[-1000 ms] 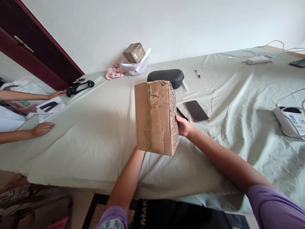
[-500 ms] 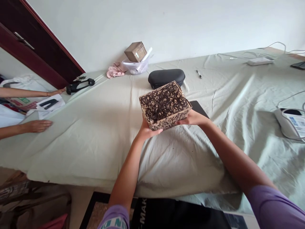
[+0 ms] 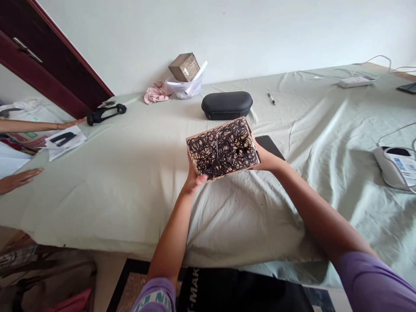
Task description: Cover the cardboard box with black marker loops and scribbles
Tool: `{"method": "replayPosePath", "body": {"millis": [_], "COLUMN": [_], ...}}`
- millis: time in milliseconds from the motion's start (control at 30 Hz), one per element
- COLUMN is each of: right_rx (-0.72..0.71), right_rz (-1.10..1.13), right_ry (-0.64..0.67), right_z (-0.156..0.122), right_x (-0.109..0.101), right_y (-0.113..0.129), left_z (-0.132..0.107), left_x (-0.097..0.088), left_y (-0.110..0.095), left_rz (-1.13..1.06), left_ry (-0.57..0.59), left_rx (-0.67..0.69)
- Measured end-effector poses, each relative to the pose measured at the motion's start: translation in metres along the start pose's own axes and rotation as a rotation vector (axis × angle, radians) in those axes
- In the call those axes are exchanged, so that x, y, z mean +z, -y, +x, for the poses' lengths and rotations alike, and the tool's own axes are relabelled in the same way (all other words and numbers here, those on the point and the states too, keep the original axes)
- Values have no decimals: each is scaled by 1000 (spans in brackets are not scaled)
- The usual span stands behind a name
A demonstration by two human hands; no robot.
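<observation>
A black-scribbled cardboard box [image 3: 222, 148] was held roughly level above a sage bedsheet [image 3: 107, 195], clear of the cloth. A white device [image 3: 388, 167] bore a barcode label [image 3: 403, 169], too small to read; a black cloth [image 3: 234, 290] showed the letters "MAK". The left hand [image 3: 194, 180] clasped the near corner from below; the right hand [image 3: 265, 158] supported the right end, its fingers hidden beneath.

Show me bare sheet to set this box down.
Widest patch of sheet: left of the box and left hand, up to the paper. Another: right of the phone, before the white machine. Crowded: far edge, by the black case, plastic tub and pink cloth; also the phone beside the right hand.
</observation>
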State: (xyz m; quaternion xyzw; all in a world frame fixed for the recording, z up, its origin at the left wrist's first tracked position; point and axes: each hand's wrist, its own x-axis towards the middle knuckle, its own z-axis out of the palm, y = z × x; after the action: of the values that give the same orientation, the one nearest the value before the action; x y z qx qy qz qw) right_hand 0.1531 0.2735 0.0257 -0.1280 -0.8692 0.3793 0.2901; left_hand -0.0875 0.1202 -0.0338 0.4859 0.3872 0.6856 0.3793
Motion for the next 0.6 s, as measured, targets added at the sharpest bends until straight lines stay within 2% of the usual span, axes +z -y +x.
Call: {"method": "replayPosePath", "body": {"millis": [100,267,433,600], "right_rx": [-60,-70,-14,54], "right_rz": [-92,-134,-132,-33], "right_ry": [-3,-54,-84,-90], "right_z": [2,0,1,1], "right_x": [2,7,10,18], "right_y": [-2,-8,-1,3], "left_z": [-1,5,4,6], "left_x": [5,8,2,-8], "left_y": [-7,-9,11,28], "left_rz": [7,22,-63,-37], "left_ry": [-84,-136,-165,-125], "left_rx": [3,91,-55,-36]}}
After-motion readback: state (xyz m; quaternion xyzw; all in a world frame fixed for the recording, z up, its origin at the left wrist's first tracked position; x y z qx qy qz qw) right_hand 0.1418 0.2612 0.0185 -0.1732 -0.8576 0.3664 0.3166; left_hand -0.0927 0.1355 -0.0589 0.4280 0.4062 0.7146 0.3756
